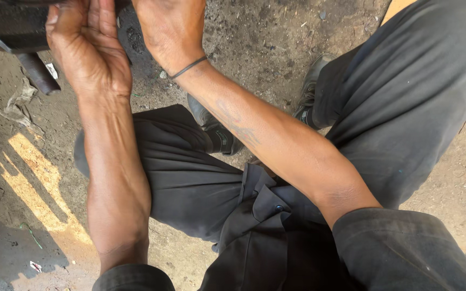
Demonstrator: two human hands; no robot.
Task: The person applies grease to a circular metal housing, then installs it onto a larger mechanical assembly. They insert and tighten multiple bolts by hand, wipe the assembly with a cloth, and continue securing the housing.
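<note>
Dark metal, that machine part (pixel 6 24), sits right at the fingertips of my left hand (pixel 84 48), which presses flat against it. My right hand (pixel 171 29) reaches up beside it, fingers out of view, grip unclear. Dirt floor (pixel 39 188) below.

fingers of left hand (pixel 84 46) and right hand (pixel 171 29) cut off, dark metal part (pixel 6 24) cropped

Above the hands: a dark metal part (pixel 6 24) blocks the top left edge.
Left of the left hand (pixel 84 46): a dark rod (pixel 38 73) juts out.
Below: bent knees crowd the ground.
Far left: open dirt ground (pixel 6 215).
</note>
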